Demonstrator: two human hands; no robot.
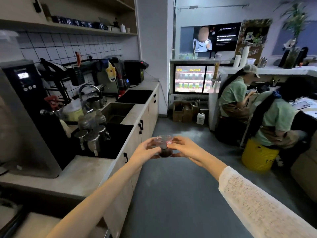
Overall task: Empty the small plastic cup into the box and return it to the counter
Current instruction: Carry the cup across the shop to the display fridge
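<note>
Over grey floor [171,194], fingers [152,143] cradle clear round cup [163,145].

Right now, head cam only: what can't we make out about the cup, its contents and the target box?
- Small plastic cup: left hand and right hand cover its sides; the red label is partly hidden.
- Dark contents at the cup's bottom: too small and blurred to identify.
- Target box: cardboard boxes sit far off on the floor; which one is meant, and what is inside, cannot be told.
- Counter: near end cut off by the frame edge.
</note>
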